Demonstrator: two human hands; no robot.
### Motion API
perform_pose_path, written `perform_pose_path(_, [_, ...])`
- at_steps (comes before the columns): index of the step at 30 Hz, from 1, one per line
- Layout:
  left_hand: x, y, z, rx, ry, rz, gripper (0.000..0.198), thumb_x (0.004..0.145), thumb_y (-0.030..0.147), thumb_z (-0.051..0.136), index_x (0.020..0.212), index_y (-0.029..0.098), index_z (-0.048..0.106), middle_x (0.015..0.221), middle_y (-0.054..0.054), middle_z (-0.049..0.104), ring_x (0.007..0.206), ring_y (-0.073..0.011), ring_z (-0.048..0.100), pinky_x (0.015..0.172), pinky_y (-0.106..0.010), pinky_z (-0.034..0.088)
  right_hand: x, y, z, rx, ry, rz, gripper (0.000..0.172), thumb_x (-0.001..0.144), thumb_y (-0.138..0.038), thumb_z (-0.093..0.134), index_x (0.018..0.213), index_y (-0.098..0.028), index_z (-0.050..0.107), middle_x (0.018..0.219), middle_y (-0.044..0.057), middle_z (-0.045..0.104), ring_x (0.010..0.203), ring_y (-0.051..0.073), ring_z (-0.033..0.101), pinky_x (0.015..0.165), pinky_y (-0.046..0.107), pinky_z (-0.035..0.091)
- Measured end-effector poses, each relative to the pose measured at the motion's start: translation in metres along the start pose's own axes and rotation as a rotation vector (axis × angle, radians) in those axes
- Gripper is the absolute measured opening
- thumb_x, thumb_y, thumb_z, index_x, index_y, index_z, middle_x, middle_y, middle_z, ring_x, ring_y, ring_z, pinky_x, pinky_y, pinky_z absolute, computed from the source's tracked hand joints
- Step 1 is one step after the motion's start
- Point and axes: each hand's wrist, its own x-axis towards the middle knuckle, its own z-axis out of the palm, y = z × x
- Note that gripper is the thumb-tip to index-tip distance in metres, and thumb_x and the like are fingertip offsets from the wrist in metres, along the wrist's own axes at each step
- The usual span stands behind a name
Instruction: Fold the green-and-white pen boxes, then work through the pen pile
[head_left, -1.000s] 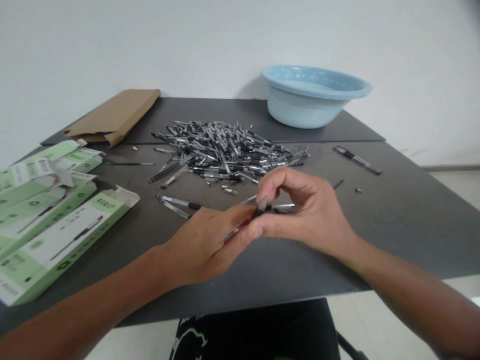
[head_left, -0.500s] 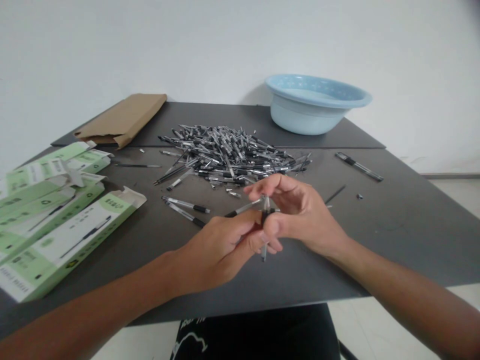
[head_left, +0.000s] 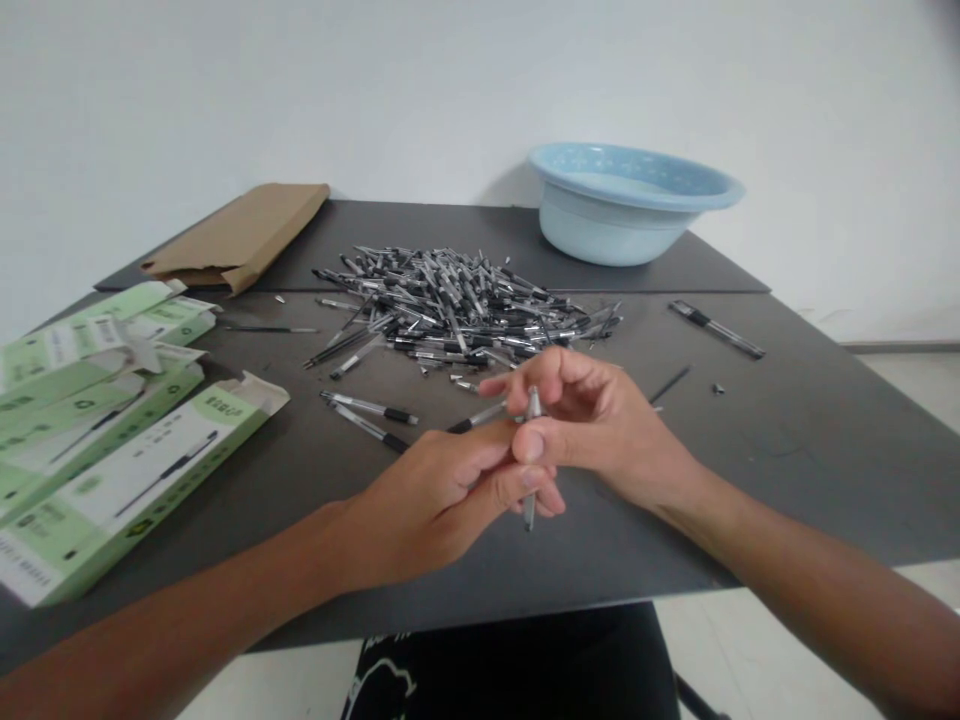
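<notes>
Just above the near part of the table, both my hands are closed on one clear pen. The pen (head_left: 529, 513) stands roughly upright, with its silvery tip up and its clear lower end below my fingers. My left hand (head_left: 442, 495) pinches its lower barrel. My right hand (head_left: 600, 425) grips higher, thumb across the barrel close under the tip and index finger curled behind; the pen's middle is hidden. Beyond my left knuckles a black-gripped pen (head_left: 469, 423) shows partly, and two more pens (head_left: 367, 408) lie to the left.
A big heap of pens and pen parts (head_left: 450, 305) covers the table's middle. Green-and-white pen boxes (head_left: 142, 480) are piled at left, with a brown paper envelope (head_left: 247, 230) behind. A light-blue basin (head_left: 600, 225) stands at the back right. One pen (head_left: 716, 330) lies at right.
My right thumb has shifted left over the pen and now covers its black grip. The pen's lower end sits slightly lower. Both hands keep hold of it.
</notes>
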Motion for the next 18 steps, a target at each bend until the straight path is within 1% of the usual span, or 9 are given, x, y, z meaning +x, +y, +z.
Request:
perform_pose_path(1, [0.0, 0.0, 0.0, -0.009, -0.002, -0.006, 0.022, 0.112, 0.024, 0.052, 0.105, 0.02, 0.073, 0.098, -0.001, 0.085, 0.083, -0.0108, 0.08, 0.08, -0.023, 0.064, 0.0, 0.002, -0.001, 0.059, -0.034, 0.004, 0.038, 0.07, -0.043, 0.101, 0.098, -0.028, 0.08, 0.101, 0.001, 0.08, 0.097, 0.02, 0.078, 0.081, 0.03, 0.064])
perform_pose_path(3, [0.001, 0.002, 0.0, -0.057, 0.007, -0.019, 0.02, 0.112, 0.024, 0.052, 0.104, 0.019, 0.07, 0.097, -0.001, 0.085, 0.083, -0.0097, 0.079, 0.08, -0.021, 0.064, -0.002, 0.004, -0.001, 0.172, -0.182, 0.056, 0.055, 0.088, -0.062, 0.082, 0.132, -0.031, 0.074, 0.113, 0.003, 0.079, 0.073, 0.015, 0.072, 0.069, 0.029, 0.062])
perform_pose_path(4, [0.002, 0.003, 0.0, -0.082, 0.013, -0.021, 0.019, 0.112, 0.024, 0.052, 0.103, 0.018, 0.068, 0.097, -0.001, 0.085, 0.083, -0.0096, 0.079, 0.079, -0.02, 0.064, -0.003, 0.004, -0.002, 0.204, -0.265, 0.1, 0.061, 0.097, -0.067, 0.067, 0.145, -0.03, 0.068, 0.109, 0.004, 0.079, 0.065, 0.014, 0.069, 0.067, 0.031, 0.062])
perform_pose_path(6, [0.003, 0.005, 0.001, -0.125, 0.025, 0.0, 0.019, 0.112, 0.024, 0.053, 0.101, 0.018, 0.068, 0.096, -0.003, 0.084, 0.083, -0.0101, 0.079, 0.077, -0.02, 0.064, -0.006, 0.002, -0.002, 0.211, -0.352, 0.175, 0.064, 0.107, -0.066, 0.047, 0.153, -0.025, 0.064, 0.082, 0.002, 0.075, 0.061, 0.017, 0.067, 0.069, 0.035, 0.061])
perform_pose_path(7, [0.003, 0.005, 0.001, -0.14, 0.023, 0.012, 0.021, 0.112, 0.024, 0.053, 0.101, 0.017, 0.069, 0.095, -0.004, 0.084, 0.082, -0.0106, 0.079, 0.076, -0.021, 0.065, -0.006, 0.001, -0.002, 0.19, -0.356, 0.2, 0.061, 0.108, -0.063, 0.048, 0.149, -0.022, 0.068, 0.069, 0.0, 0.07, 0.062, 0.019, 0.068, 0.071, 0.036, 0.061])
perform_pose_path(9, [0.003, 0.007, 0.001, -0.149, 0.006, 0.022, 0.025, 0.112, 0.025, 0.052, 0.101, 0.016, 0.072, 0.095, -0.005, 0.083, 0.082, -0.0115, 0.078, 0.075, -0.021, 0.065, -0.007, -0.002, -0.003, 0.124, -0.321, 0.207, 0.053, 0.105, -0.059, 0.058, 0.139, -0.023, 0.076, 0.06, 0.0, 0.067, 0.063, 0.021, 0.07, 0.073, 0.037, 0.062])
perform_pose_path(13, [0.002, 0.005, -0.001, -0.105, -0.033, -0.002, 0.029, 0.113, 0.028, 0.053, 0.102, 0.016, 0.078, 0.097, -0.004, 0.083, 0.081, -0.0106, 0.076, 0.077, -0.021, 0.063, -0.005, -0.002, -0.007, -0.028, -0.212, 0.084, 0.034, 0.095, -0.055, 0.078, 0.117, -0.03, 0.085, 0.072, 0.0, 0.079, 0.072, 0.021, 0.077, 0.086, 0.04, 0.063])
perform_pose_path(16, [0.002, 0.0, -0.002, -0.068, -0.032, -0.013, 0.028, 0.113, 0.028, 0.054, 0.103, 0.019, 0.078, 0.098, -0.001, 0.083, 0.082, -0.0099, 0.076, 0.079, -0.02, 0.06, -0.003, 0.001, -0.005, -0.093, -0.107, 0.038, 0.024, 0.088, -0.05, 0.087, 0.099, -0.029, 0.086, 0.073, -0.001, 0.078, 0.084, 0.021, 0.08, 0.093, 0.04, 0.063])
perform_pose_path(18, [0.002, -0.003, -0.001, -0.045, -0.041, -0.031, 0.026, 0.113, 0.027, 0.055, 0.104, 0.02, 0.079, 0.098, 0.001, 0.083, 0.083, -0.009, 0.076, 0.08, -0.019, 0.059, -0.003, 0.002, -0.003, -0.078, -0.045, 0.044, 0.024, 0.082, -0.047, 0.093, 0.087, -0.026, 0.083, 0.078, -0.001, 0.079, 0.091, 0.02, 0.08, 0.092, 0.035, 0.062])
